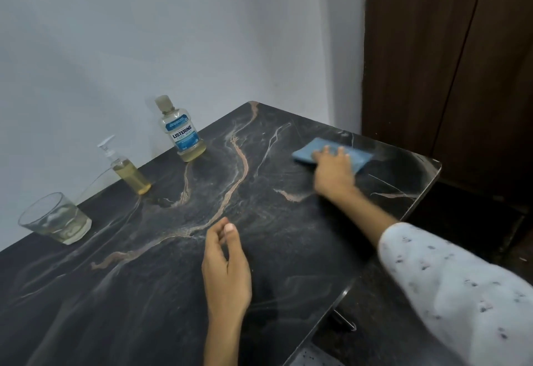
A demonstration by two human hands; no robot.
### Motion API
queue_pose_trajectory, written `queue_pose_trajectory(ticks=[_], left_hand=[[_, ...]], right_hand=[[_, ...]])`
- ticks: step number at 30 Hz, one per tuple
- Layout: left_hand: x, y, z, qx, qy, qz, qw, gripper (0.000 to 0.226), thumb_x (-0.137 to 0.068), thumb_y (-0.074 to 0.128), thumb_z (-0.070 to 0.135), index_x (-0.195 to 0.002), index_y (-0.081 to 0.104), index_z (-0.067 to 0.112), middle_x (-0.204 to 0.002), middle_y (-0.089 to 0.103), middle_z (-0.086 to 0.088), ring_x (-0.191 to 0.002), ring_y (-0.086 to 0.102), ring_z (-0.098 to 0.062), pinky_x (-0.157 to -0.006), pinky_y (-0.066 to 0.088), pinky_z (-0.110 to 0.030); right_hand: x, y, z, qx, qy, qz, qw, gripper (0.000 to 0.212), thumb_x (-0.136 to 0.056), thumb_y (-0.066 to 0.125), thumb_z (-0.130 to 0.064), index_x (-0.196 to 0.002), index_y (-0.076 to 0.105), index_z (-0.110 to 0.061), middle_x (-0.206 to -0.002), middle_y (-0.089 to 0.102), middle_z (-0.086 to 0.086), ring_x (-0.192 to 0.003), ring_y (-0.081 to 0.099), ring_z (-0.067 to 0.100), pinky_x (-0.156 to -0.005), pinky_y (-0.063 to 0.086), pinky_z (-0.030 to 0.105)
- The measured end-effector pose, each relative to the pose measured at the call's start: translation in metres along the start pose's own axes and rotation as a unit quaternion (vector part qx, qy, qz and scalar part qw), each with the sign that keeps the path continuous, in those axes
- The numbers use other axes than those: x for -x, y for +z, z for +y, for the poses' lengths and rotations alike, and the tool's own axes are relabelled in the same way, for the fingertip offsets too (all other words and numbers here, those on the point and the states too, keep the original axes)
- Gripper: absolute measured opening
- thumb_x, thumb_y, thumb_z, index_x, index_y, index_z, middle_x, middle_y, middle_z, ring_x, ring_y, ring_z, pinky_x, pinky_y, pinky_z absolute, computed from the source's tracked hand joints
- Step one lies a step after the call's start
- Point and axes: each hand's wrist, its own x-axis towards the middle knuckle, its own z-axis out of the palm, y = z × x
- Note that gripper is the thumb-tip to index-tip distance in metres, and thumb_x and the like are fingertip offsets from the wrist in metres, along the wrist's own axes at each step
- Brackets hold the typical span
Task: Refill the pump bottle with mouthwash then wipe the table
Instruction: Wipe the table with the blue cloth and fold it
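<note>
A capped Listerine mouthwash bottle (183,132) with yellowish liquid stands at the back of the dark marble table (161,250), by the wall. Left of it stands a clear pump bottle (127,171), pump on, holding yellowish liquid. A blue cloth (331,154) lies flat near the table's far right corner. My right hand (333,171) presses on it with straight, spread fingers, slightly blurred. My left hand (226,264) hovers over the table's middle, fingers loosely curled, holding nothing.
A clear drinking glass (56,218) with a little yellowish liquid stands at the table's left edge near the wall. A dark wooden door (450,71) rises behind the table's right corner. Dark floor lies right of the table edge.
</note>
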Motion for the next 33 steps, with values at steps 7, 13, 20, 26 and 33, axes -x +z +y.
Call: queue_pose_trajectory(ticks=[7,13,20,26,33], left_hand=[[-0.004,-0.031,-0.01,-0.015,-0.003,0.066,0.998,0.031,-0.097,0.038,0.035,-0.116,0.055,0.017,-0.103,0.06,0.006,-0.098,0.056,-0.012,-0.08,0.037,-0.023],[-0.006,-0.069,-0.025,-0.028,-0.016,0.131,0.991,0.032,-0.098,0.04,0.029,-0.118,0.055,0.01,-0.109,0.057,0.002,-0.1,0.049,-0.01,-0.086,0.032,-0.023],[-0.006,-0.096,-0.038,-0.01,-0.061,0.159,0.985,0.029,-0.097,0.039,0.035,-0.118,0.054,0.02,-0.112,0.054,0.009,-0.104,0.048,-0.008,-0.087,0.032,-0.024],[-0.002,-0.113,-0.049,0.003,-0.082,0.174,0.981,0.032,-0.097,0.038,0.038,-0.12,0.053,0.022,-0.105,0.051,0.015,-0.1,0.046,-0.004,-0.085,0.031,-0.023],[0.013,-0.152,-0.066,0.015,-0.103,0.221,0.97,0.032,-0.097,0.037,0.038,-0.122,0.052,0.023,-0.112,0.05,0.013,-0.103,0.045,-0.006,-0.087,0.032,-0.024]], right_hand=[[0.107,0.036,-0.144,-0.043,-0.322,-0.14,0.935,0.044,-0.099,0.039,-0.016,-0.142,0.035,-0.005,-0.148,0.031,0.017,-0.136,0.023,0.035,-0.112,0.018,0.04],[0.134,0.017,-0.082,-0.059,-0.503,-0.191,0.841,0.062,-0.091,0.038,0.005,-0.147,0.029,-0.02,-0.157,0.016,-0.002,-0.143,0.011,0.015,-0.115,0.007,0.025],[0.029,-0.016,0.019,-0.01,-0.371,-0.188,0.909,0.079,-0.076,0.043,0.016,-0.143,0.035,-0.026,-0.148,0.02,-0.016,-0.14,0.016,0.005,-0.106,-0.006,0.003],[-0.044,0.0,-0.032,0.064,-0.093,-0.106,0.988,0.051,-0.09,0.039,0.003,-0.139,0.043,-0.009,-0.145,0.038,0.015,-0.127,0.042,0.034,-0.106,0.032,0.04],[0.075,0.062,-0.224,0.049,-0.254,-0.131,0.957,0.045,-0.094,0.043,-0.009,-0.139,0.038,-0.007,-0.144,0.035,0.015,-0.129,0.035,0.032,-0.108,0.029,0.04]])
